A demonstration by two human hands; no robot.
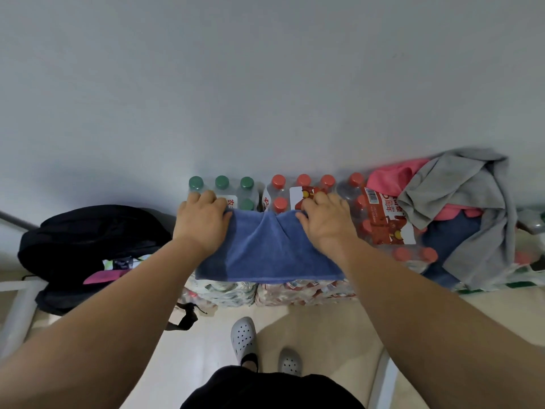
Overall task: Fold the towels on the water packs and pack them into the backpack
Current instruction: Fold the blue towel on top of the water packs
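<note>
Your left grip [203, 224] is curled down on the far left corner of the blue towel [274, 252], fingers and thumb pinching the cloth. Your right grip [323, 224] holds the far right corner of the towel the same way. Between the two grips the towel's far edge is gathered into a small ridge.

The blue towel lies spread over the top of the water packs [306, 290], and its near edge reaches their front edge. Just beyond the towel's far edge stand the green caps [221, 182] on the left and the red caps [303, 180] on the right, close against the wall [265, 84].

To the left of the towel sits the black backpack [88, 231], its mouth open towards you with something pink showing inside. To the right of the towel, on more red-capped bottles, is a loose heap: a grey towel [463, 199] on top, a pink towel [389, 176] behind it and a dark blue towel [448, 240] underneath. Nearer you than the towel, your grey clogs [243, 339] stand on the pale floor [324, 335].
</note>
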